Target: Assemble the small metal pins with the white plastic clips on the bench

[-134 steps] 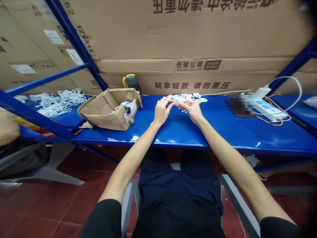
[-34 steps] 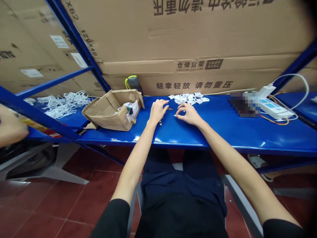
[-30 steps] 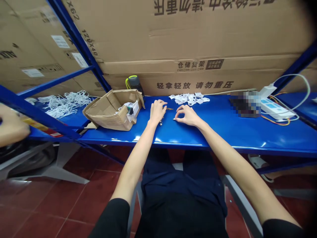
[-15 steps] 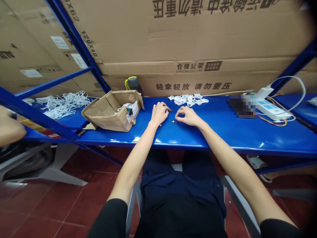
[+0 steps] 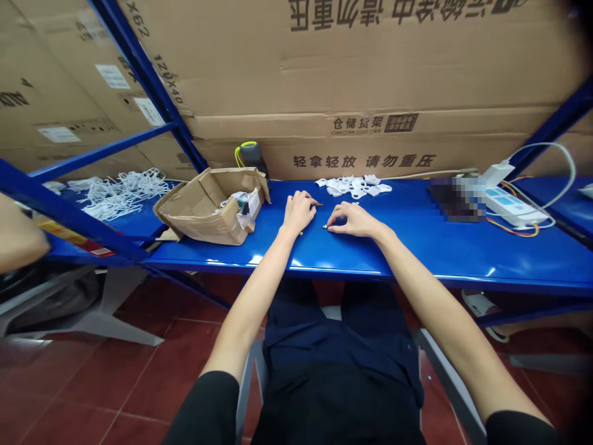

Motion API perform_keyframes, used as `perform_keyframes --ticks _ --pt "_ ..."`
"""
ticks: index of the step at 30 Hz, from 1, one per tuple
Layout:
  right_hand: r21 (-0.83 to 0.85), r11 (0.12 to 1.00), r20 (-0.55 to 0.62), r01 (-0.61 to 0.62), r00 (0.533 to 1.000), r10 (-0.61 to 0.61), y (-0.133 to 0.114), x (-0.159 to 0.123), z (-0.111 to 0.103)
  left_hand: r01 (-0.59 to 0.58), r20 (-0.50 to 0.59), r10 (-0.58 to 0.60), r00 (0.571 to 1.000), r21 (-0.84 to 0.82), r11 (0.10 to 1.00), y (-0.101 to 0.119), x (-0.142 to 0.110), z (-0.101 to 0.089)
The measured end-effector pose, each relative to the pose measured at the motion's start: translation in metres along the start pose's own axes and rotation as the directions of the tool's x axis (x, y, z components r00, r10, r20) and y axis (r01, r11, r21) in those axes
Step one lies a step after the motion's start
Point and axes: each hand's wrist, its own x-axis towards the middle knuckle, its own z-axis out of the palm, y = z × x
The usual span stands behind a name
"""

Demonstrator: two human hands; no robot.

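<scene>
My left hand (image 5: 299, 211) rests low over the blue shelf top (image 5: 398, 238), fingers bent and drawn together. A thin brass-coloured piece (image 5: 319, 204) pokes out at its fingertips; what lies under the palm is hidden. By its wrist lies a tiny shiny metal piece (image 5: 301, 233). To the right, my right hand (image 5: 354, 220) has thumb and forefinger pinched on a tiny part (image 5: 325, 227) with a whitish end, just above or touching the shelf; its kind is too small to tell. Behind both hands lies a heap of flat white plastic pieces with holes (image 5: 354, 185).
An open cardboard box (image 5: 199, 216) with small parts stands left, a dark speaker-like cylinder (image 5: 251, 156) behind it. A power strip (image 5: 512, 204) with cables and a blurred dark object (image 5: 456, 199) are right. White cords (image 5: 127, 193) lie beyond the blue post, near another person's arm (image 5: 21, 235).
My hands have come down from the white pieces, where they held a thin item together, and moved apart. Lately my left hand slid right to the brass piece; my right hand lowered slightly.
</scene>
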Motion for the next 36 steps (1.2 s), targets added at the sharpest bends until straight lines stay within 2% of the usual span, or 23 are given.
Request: perform_keyframes --ticks 10,16,27,30,32,34,36 --pt "-0.126 0.992 -0.012 0.0 1.0 -0.001 -0.003 0.001 0.003 0.023 0.0 -0.023 1.0 -0.019 1.0 0.0 0.001 -0.001" --pt "-0.1 0.994 0.03 0.046 0.999 -0.043 -0.005 -0.002 -0.001 0.014 -0.032 -0.015 0.999 -0.026 1.0 -0.002 0.001 0.001" --pt "-0.072 0.997 0.024 0.023 0.999 -0.021 -0.01 -0.003 -0.003 0.009 -0.052 -0.013 0.999 -0.065 0.998 -0.005 0.001 0.005" --pt "-0.101 0.995 -0.044 0.0 0.999 -0.004 -0.002 -0.002 -0.001 0.004 -0.054 -0.008 0.999 -0.058 0.998 -0.006 0.001 0.005" --pt "-0.138 0.988 -0.158 -0.066 0.986 0.043 0.006 0.0 0.0 0.006 -0.043 -0.009 0.999 -0.061 0.998 -0.005 0.001 0.005" --pt "-0.156 0.974 -0.284 -0.164 0.952 0.115 0.015 0.001 -0.001 0.013 -0.023 -0.014 1.0 -0.077 0.997 -0.002 0.001 0.003" --pt "-0.153 0.959 -0.357 -0.239 0.918 0.172 0.022 0.002 -0.001 0.003 0.001 -0.003 1.0 -0.086 0.996 0.0 0.001 0.0"
